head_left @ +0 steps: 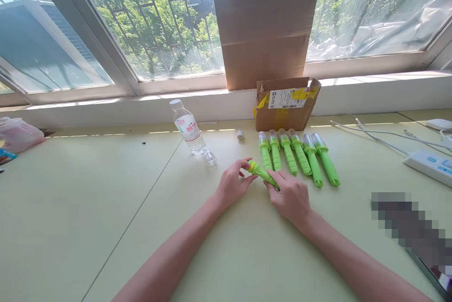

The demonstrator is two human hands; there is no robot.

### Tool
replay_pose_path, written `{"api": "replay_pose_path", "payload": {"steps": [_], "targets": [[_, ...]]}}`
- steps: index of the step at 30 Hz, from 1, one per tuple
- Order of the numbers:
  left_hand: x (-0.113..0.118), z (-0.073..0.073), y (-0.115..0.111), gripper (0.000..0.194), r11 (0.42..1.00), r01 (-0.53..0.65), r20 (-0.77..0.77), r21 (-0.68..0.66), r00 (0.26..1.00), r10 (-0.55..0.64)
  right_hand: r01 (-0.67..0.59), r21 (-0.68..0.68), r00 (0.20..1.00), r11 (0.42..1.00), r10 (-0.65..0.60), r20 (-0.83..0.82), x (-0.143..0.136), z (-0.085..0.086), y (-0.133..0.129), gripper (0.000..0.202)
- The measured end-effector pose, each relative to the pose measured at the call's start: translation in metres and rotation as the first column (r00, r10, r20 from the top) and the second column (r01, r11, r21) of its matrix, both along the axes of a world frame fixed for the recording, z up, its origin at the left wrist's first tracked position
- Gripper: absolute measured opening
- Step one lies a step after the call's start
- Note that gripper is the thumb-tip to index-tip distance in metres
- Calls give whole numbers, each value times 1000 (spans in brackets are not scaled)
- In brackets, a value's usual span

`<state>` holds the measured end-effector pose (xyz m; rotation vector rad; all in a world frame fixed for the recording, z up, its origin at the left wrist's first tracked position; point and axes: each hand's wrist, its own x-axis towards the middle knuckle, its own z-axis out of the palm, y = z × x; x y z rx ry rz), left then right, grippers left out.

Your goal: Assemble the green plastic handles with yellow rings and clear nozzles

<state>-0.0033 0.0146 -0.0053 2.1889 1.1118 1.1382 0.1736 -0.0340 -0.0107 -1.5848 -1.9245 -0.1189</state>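
A green tube with a yellow ring at its upper left end (262, 172) is held slantwise between my hands, low over the table. My right hand (291, 196) has its fingers closed round the tube's lower right part. At the yellow end, my left hand (233, 183) pinches with thumb and fingers. Several similar green tubes with clear caps (288, 153) lie in a row just beyond my right hand. A clear cap-like piece (209, 156) lies beyond my left hand, beside a water bottle (189, 128).
An open cardboard box (282, 116) stands at the back by the window sill. A small whitish object (240, 134) lies left of it. At the right are a white power strip (429, 165) with cables and a blurred dark object (413, 231). A pink bag (19, 134) is far left.
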Motion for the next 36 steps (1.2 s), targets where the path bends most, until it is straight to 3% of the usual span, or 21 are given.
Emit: {"api": "replay_pose_path", "payload": {"steps": [9,16,36], "targets": [[0,0,1,16,1000,0,-2,5,1000,0,-3,-35,999,999,2,-52,1,-3,2,24],[1,-1,0,13,999,-23,4,36,1000,22,-4,62,1000,998,3,15,-2,1,1,20],[1,-3,2,16,999,-37,-50,-1,998,37,-22,-7,1000,1000,22,1,0,-4,3,27]]}}
